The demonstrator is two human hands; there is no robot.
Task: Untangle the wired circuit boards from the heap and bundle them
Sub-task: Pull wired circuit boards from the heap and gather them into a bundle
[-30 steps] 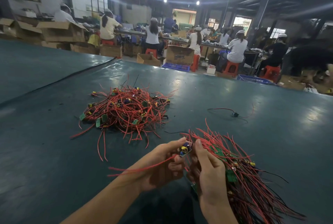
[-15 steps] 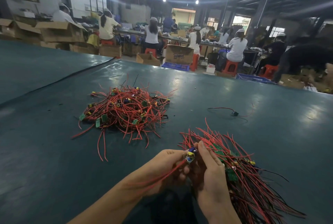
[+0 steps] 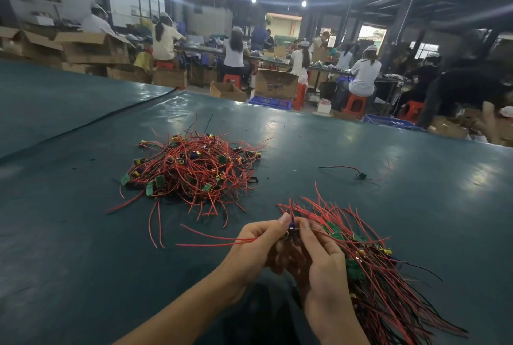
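The left hand (image 3: 258,244) and the right hand (image 3: 322,261) are close together, fingertips almost touching. Both pinch one small circuit board (image 3: 291,226) between thumb and finger, so both hands are closed on it. The board looks blue and yellow, but it is too small to see well. Its two red wires (image 3: 216,242) run out to the left, past the left hand, and hang just over the tabletop (image 3: 83,233).

Under and beside the right hand is the bundle (image 3: 374,275), a thick bunch of red and black wires with green boards in it. It fans out to the right. I cannot tell if the right palm is gripping it or if it only rests there.

Farther away, up and to the left, the heap (image 3: 191,169) sits on the tabletop. It is well apart from the hands and there are lots of tangled boards in it. One loose wire (image 3: 358,175) lies alone off to the right.

I think this board is already free from the heap and is being added to the bundle. The next move should be to turn its wires so they lie the same way as the others, then tuck the board in with the rest. After that, a hand must reach to the heap for another. There is much left to do.
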